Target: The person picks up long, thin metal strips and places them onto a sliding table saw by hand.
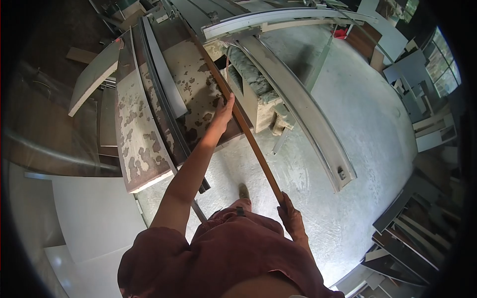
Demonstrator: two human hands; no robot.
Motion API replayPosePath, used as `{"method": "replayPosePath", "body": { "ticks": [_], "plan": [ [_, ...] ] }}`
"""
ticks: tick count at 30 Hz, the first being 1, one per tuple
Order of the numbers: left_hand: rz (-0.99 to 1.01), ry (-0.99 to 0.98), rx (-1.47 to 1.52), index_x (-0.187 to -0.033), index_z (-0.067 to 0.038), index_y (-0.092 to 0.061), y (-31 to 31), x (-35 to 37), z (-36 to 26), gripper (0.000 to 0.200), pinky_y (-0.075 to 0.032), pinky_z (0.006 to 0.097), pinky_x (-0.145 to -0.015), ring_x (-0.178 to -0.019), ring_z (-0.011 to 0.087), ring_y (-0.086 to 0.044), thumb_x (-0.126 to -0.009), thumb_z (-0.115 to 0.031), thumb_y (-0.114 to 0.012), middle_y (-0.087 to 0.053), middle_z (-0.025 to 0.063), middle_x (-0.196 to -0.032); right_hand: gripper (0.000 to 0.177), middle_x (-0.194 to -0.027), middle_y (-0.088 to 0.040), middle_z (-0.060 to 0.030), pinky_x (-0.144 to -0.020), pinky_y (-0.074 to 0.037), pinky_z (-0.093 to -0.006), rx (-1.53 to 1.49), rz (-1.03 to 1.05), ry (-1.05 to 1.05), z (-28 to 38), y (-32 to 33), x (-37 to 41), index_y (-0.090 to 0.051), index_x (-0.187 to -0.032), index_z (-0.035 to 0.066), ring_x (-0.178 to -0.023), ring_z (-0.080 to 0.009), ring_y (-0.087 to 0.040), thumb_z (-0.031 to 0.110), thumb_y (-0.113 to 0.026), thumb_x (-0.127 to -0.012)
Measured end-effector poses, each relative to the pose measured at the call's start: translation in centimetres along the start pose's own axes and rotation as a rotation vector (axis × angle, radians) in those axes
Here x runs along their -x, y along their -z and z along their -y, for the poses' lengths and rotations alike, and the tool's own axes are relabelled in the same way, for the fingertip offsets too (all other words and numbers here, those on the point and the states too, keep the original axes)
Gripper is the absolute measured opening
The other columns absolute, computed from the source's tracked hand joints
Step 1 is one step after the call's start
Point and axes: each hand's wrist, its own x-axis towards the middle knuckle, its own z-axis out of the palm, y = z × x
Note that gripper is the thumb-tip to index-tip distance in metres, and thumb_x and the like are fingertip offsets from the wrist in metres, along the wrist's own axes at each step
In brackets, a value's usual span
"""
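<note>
A long, thin brown wooden strip (248, 134) runs from near my waist up over the saw table. My right hand (290, 213) is closed around its near end. My left hand (224, 110), arm stretched forward, grips the strip further along, beside the worn brown table top (198, 89). The strip's far end lies along the right edge of that table top.
A sliding table saw with a pale patchy panel (134, 129) and a long grey rail (303, 109) stands ahead. White boards (94, 213) lie at lower left. Stacked panel offcuts (412, 223) line the right side. The concrete floor (367, 129) is dusty.
</note>
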Motion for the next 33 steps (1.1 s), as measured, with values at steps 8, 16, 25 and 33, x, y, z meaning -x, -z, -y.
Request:
{"method": "replayPosePath", "body": {
  "ticks": [8,16,25,33],
  "plan": [
    [0.116,-0.009,0.104,-0.133,0.004,0.008,-0.4,0.5,-1.7,0.103,-0.018,0.0436,-0.104,-0.128,0.0419,-0.014,-0.077,-0.062,-0.047,-0.006,0.0274,-0.138,0.056,-0.099,-0.062,-0.0165,-0.075,-0.047,-0.0307,-0.029,-0.005,-0.008,-0.2,1.4,-0.7,-0.034,-0.13,0.015,-0.093,-0.0232,-0.061,0.001,-0.056,-0.081],
    [-0.006,0.0,0.057,-0.135,0.004,0.0,-1.1,4.0,-1.9,0.09,-0.02,0.0433,-0.104,-0.127,0.0378,-0.022,-0.083,-0.057,-0.042,-0.017,0.0248,-0.137,0.056,-0.098,-0.061,-0.0188,-0.074,-0.047,-0.0318,-0.015,0.065,-0.08,-0.5,1.7,-1.6,-0.031,-0.131,0.015,-0.092,-0.025,-0.061,0.006,-0.056,-0.082],
    [-0.079,-0.045,-0.089,-0.134,0.0,-0.02,-5.8,11.2,-0.2,0.073,-0.034,0.0327,-0.093,-0.115,0.022,-0.041,-0.086,-0.05,-0.043,-0.04,0.0168,-0.124,0.045,-0.099,-0.058,-0.0235,-0.071,-0.047,-0.0432,-0.118,-0.041,0.043,5.5,0.3,-9.9,-0.034,-0.126,0.013,-0.089,-0.0388,-0.057,0.018,-0.051,-0.085],
    [-0.097,-0.089,-0.142,-0.131,0.01,-0.018,-7.6,10.3,1.3,0.087,-0.029,0.0319,-0.098,-0.122,0.0315,-0.035,-0.082,-0.055,-0.046,-0.034,0.0311,-0.127,0.048,-0.096,-0.059,-0.0189,-0.068,-0.045,-0.0375,-0.25,0.026,-0.055,5.6,-1.8,-16.2,-0.037,-0.126,0.011,-0.081,-0.0308,-0.06,0.032,-0.05,-0.085]
  ]
}}
